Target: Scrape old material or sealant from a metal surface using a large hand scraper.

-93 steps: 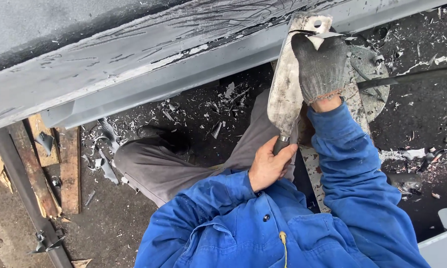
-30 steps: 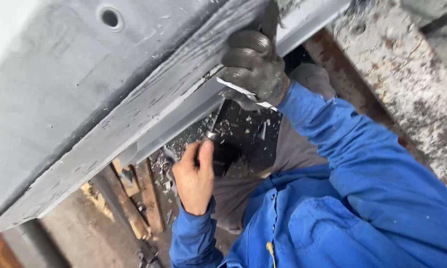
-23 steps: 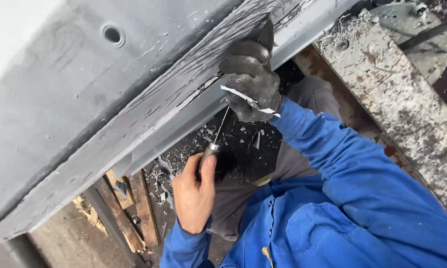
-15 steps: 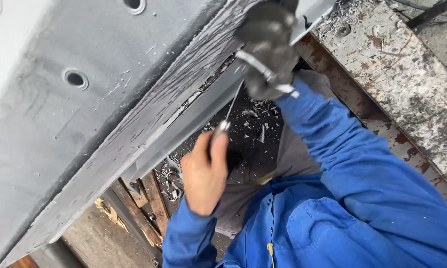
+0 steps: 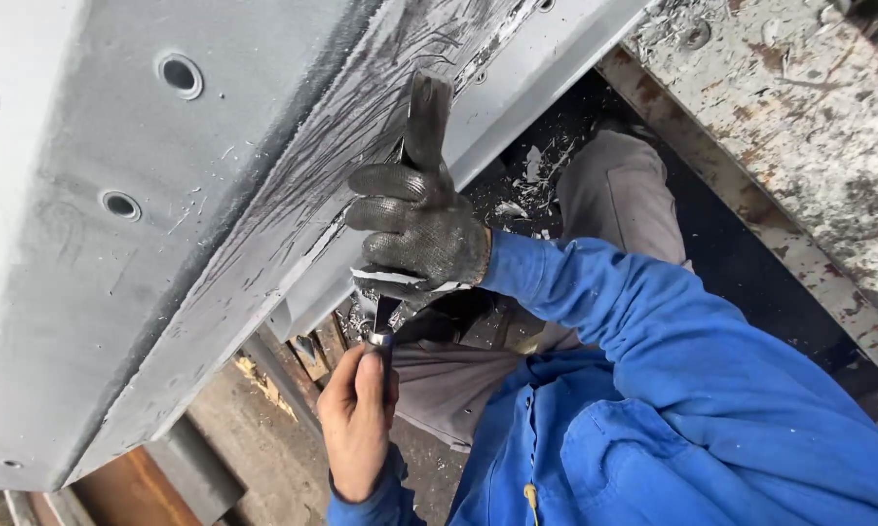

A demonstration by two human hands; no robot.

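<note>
My right hand (image 5: 419, 229), in a dark grey knit glove, grips the flat blade of a metal scraper (image 5: 427, 107) and presses it against the smeared grey edge of a big steel beam (image 5: 293, 205). The blade tip sticks up above the glove fingers. My bare left hand (image 5: 358, 419) holds the scraper's handle just below, thumb along the shaft. Both arms are in blue sleeves. Most of the blade is hidden under the glove.
The grey beam face (image 5: 78, 244) has several round holes. A rusty, paint-spattered beam (image 5: 799, 127) runs at the upper right. My knee in grey trousers (image 5: 614, 195) is below, over a dark floor with flakes (image 5: 531, 170). Wood scraps (image 5: 312, 356) lie at the lower left.
Both hands and the scraper have shifted left and down in view along the beam edge. The blade now points up past the gloved fingers, and more of the holed beam face shows.
</note>
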